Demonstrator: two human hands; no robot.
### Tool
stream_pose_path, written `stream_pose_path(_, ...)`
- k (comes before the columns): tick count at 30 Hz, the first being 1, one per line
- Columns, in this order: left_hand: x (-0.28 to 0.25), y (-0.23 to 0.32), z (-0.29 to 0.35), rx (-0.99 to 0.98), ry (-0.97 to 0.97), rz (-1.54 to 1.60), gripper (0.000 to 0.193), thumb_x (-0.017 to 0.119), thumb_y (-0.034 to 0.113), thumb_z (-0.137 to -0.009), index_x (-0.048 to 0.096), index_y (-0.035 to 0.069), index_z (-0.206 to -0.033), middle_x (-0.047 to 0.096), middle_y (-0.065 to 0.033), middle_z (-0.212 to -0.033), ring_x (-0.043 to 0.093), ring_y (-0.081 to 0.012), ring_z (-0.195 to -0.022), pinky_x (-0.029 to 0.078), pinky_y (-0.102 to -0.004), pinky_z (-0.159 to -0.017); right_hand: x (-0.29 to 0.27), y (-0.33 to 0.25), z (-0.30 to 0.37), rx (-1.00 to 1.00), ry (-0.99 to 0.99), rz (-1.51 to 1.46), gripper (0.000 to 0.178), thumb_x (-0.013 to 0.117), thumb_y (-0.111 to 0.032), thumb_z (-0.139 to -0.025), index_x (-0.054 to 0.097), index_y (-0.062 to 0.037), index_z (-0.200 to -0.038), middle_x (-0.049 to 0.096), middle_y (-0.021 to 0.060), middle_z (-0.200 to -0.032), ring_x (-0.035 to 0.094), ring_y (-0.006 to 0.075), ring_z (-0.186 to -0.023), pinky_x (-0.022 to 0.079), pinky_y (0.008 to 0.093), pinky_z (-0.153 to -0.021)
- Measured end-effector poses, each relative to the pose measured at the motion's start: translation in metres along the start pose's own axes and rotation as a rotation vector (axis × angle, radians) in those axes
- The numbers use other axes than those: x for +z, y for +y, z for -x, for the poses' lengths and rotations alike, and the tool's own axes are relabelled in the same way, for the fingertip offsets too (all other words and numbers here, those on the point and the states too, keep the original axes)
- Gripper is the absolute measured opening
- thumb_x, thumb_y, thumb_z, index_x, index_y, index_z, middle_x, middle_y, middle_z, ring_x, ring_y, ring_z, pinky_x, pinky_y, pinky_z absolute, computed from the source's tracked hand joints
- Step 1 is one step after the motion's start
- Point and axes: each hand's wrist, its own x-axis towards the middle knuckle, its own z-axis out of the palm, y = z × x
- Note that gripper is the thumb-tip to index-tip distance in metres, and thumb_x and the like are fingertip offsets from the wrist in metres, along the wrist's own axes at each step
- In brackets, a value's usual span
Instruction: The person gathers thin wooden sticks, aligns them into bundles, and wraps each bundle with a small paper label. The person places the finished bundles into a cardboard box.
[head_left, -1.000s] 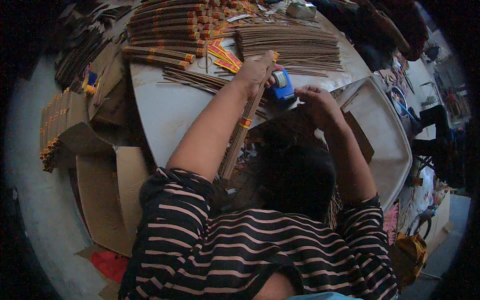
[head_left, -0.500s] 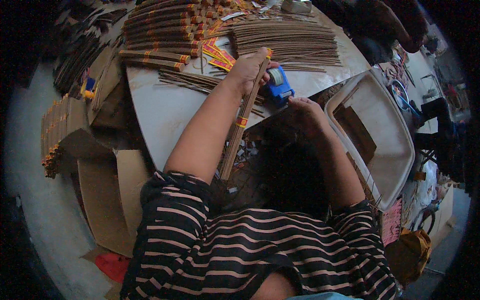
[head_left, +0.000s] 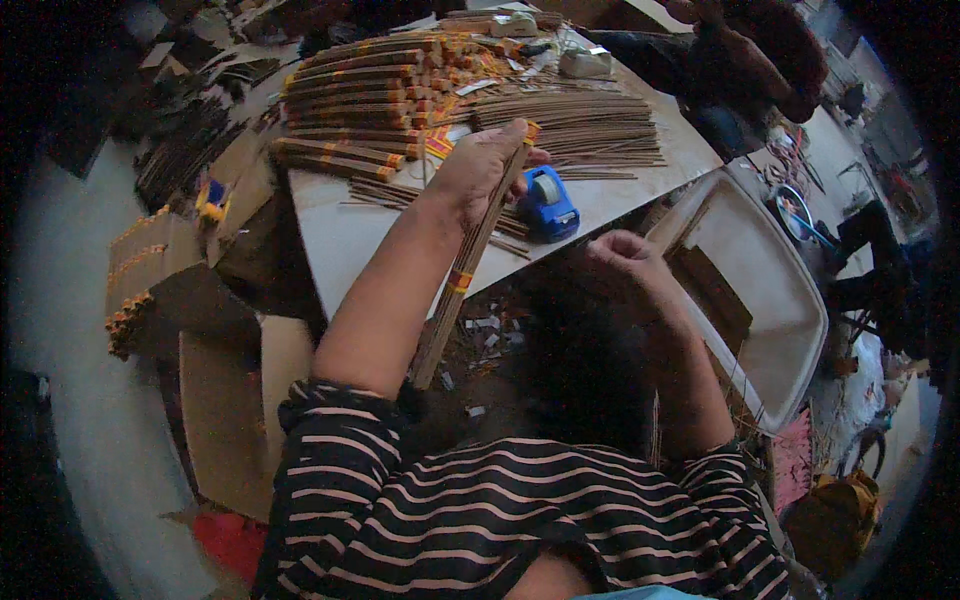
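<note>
My left hand [head_left: 470, 180] is closed round a bundle of thin brown incense sticks [head_left: 452, 300]. The bundle slants down toward me past the table's edge, with red-and-yellow bands at its top end and partway down. Just right of that hand, a blue tape dispenser [head_left: 558, 222] with a roll of clear tape stands at the near edge of the white table [head_left: 345, 235]. My right hand [head_left: 632, 256] hovers off that edge, apart from the dispenser, thumb and fingers pinched together. Whatever lies between those fingertips is too small to make out.
Banded incense bundles [head_left: 355, 90] are stacked at the table's far left, beside a spread of loose sticks [head_left: 590, 125] and red-yellow labels [head_left: 438, 142]. A white tub [head_left: 785, 300] stands to the right. Cardboard boxes [head_left: 215, 400] sit at left. Another person's arm [head_left: 745, 60] shows far right.
My right hand has drawn back from the tape dispenser, down and toward me. The dispenser has turned more upright. My left hand still grips the bundle, and the view has shifted slightly.
</note>
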Motion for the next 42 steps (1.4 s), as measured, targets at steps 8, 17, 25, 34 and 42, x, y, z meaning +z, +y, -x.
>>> stream_pose_path(8, 0.041, 0.025, 0.152, -0.111, 0.014, -0.165, 0.033, 0.048, 0.035, -0.088, 0.058, 0.003, -0.087, 0.054, -0.0010, -0.063, 0.047, -0.0064, -0.045, 0.038, -0.0187, -0.039, 0.066, -0.058, 0.073, -0.370, -0.268, 0.124, 0.014, 0.063, -0.014, -0.079, 0.059, -0.0013, -0.078, 0.052, -0.0011, -0.079, 0.048, 0.0074, -0.077, 0.037, 0.0204, -0.068)
stream_pose_path(17, 0.047, 0.008, 0.213, -0.140, 0.018, -0.036, 0.032, 0.048, 0.033, -0.089, 0.054, 0.002, -0.088, 0.056, -0.0018, -0.068, 0.050, -0.0069, -0.048, 0.038, -0.0166, -0.040, 0.093, -0.049, 0.103, -0.340, -0.313, 0.252, 0.015, 0.063, -0.014, -0.079, 0.060, 0.0013, -0.078, 0.049, 0.0023, -0.076, 0.048, 0.0105, -0.073, 0.039, 0.0236, -0.065)
stream_pose_path(25, 0.043, 0.002, 0.226, -0.128, 0.027, -0.027, 0.032, 0.048, 0.034, -0.089, 0.053, 0.003, -0.088, 0.055, -0.0021, -0.068, 0.048, -0.0073, -0.044, 0.037, -0.0166, -0.038, 0.101, -0.047, 0.109, -0.389, -0.298, 0.354, 0.018, 0.063, -0.014, -0.079, 0.060, 0.0026, -0.077, 0.049, 0.0036, -0.076, 0.049, 0.0113, -0.073, 0.040, 0.0242, -0.065)
stream_pose_path(34, 0.043, 0.005, 0.235, -0.147, 0.053, -0.083, 0.032, 0.047, 0.034, -0.089, 0.053, 0.003, -0.089, 0.053, -0.0016, -0.066, 0.048, -0.0070, -0.046, 0.036, -0.0166, -0.039, 0.110, -0.047, 0.112, -0.308, -0.250, 0.387, 0.023, 0.068, -0.019, -0.076, 0.059, 0.0012, -0.073, 0.052, 0.0020, -0.073, 0.050, 0.0098, -0.065, 0.042, 0.0227, -0.056)
stream_pose_path(42, 0.040, 0.002, 0.242, -0.141, 0.038, -0.032, 0.032, 0.047, 0.034, -0.089, 0.055, 0.004, -0.095, 0.056, -0.0008, -0.069, 0.051, -0.0062, -0.047, 0.039, -0.0160, -0.039, 0.115, -0.055, 0.115, -0.278, -0.217, 0.572, 0.026, 0.070, -0.023, -0.074, 0.060, 0.0016, -0.073, 0.054, 0.0046, -0.067, 0.051, 0.0119, -0.060, 0.042, 0.0246, -0.054)
